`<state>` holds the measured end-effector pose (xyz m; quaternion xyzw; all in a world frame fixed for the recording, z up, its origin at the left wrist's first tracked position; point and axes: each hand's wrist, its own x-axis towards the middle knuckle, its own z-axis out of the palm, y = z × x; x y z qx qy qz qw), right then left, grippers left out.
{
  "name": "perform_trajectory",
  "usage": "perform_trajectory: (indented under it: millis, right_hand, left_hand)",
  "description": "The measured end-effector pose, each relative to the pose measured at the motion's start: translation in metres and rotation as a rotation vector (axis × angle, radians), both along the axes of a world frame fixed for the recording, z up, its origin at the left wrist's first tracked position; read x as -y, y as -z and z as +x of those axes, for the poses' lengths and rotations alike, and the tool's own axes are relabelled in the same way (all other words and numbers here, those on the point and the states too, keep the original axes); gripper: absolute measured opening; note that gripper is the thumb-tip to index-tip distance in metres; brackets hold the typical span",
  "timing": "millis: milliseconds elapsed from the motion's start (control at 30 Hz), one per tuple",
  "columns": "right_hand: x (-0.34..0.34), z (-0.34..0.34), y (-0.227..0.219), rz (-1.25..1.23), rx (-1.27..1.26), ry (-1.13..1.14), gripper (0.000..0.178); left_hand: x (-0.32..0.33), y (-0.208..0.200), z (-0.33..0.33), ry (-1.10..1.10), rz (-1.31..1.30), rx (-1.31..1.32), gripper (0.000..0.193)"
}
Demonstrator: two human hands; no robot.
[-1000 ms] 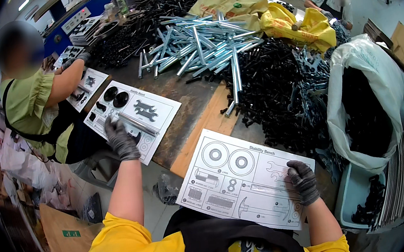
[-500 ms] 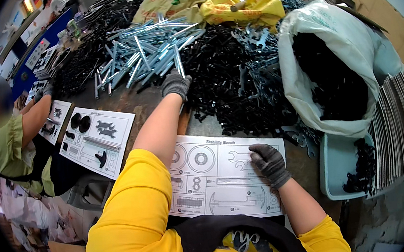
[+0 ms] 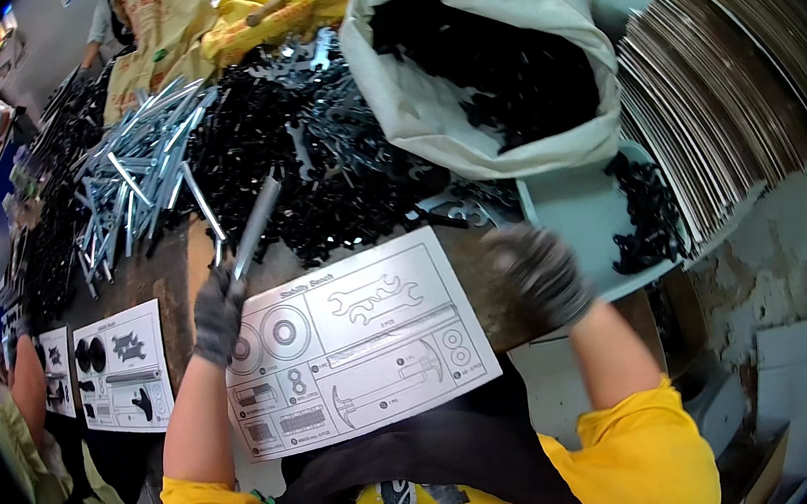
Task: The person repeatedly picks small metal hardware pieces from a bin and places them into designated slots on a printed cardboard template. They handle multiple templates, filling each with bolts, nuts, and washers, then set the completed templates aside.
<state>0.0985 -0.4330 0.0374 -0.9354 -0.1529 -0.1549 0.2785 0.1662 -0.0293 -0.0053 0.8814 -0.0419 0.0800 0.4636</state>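
My left hand (image 3: 220, 315), in a dark grey glove, is closed around a silver metal tube (image 3: 257, 220) that points up and away. A second thin tube (image 3: 202, 201) reaches down to the same fingers; whether it is gripped too is unclear. Just below lies a printed card (image 3: 406, 352) with outline drawings of wrenches, discs, a long bar and small parts. My right hand (image 3: 539, 276), gloved alike, hovers beyond the card's right edge, near loose open-ended wrenches (image 3: 469, 209). Motion smears its fingers, and nothing shows clearly in them.
A pile of silver tubes (image 3: 127, 175) lies at the far left beside heaped black parts (image 3: 267, 208). A white sack (image 3: 471, 148) of black pieces stands behind a pale tray (image 3: 569, 201). Stacked cardboard sheets (image 3: 718, 103) line the right. A co-worker's arm (image 3: 29, 384) is at left.
My left hand has come back from the tube pile to the card's upper left with a tube. My right hand has left the card and moved right. The view has swung right.
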Motion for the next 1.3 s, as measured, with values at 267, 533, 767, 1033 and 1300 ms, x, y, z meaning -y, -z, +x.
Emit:
perform_trajectory:
  millis: [267, 533, 767, 1033, 1300]
  right_hand:
    - [0.162, -0.001, -0.01, -1.166, -0.663, 0.629, 0.038]
    - [0.183, 0.018, 0.01, -1.117, -1.004, 0.485, 0.04]
    - [0.159, 0.006, 0.002, -0.978, -0.64, 0.549, 0.027]
    - [0.023, -0.019, -0.016, -0.414, 0.162, 0.038, 0.015]
    - [-0.097, -0.057, 0.045, -0.302, 0.0, -0.252, 0.021]
  left_hand:
    - [0.089, -0.022, -0.07, 0.709, 0.734, 0.239, 0.018]
    - [0.089, -0.009, -0.079, 0.579, 0.698, 0.152, 0.026]
    - [0.076, 0.0, -0.083, 0.531, 0.663, 0.156, 0.022]
    - [0.075, -0.002, -0.083, 0.474, 0.663, 0.102, 0.021]
    - [0.043, -0.006, -0.083, 0.447, 0.505, -0.067, 0.033]
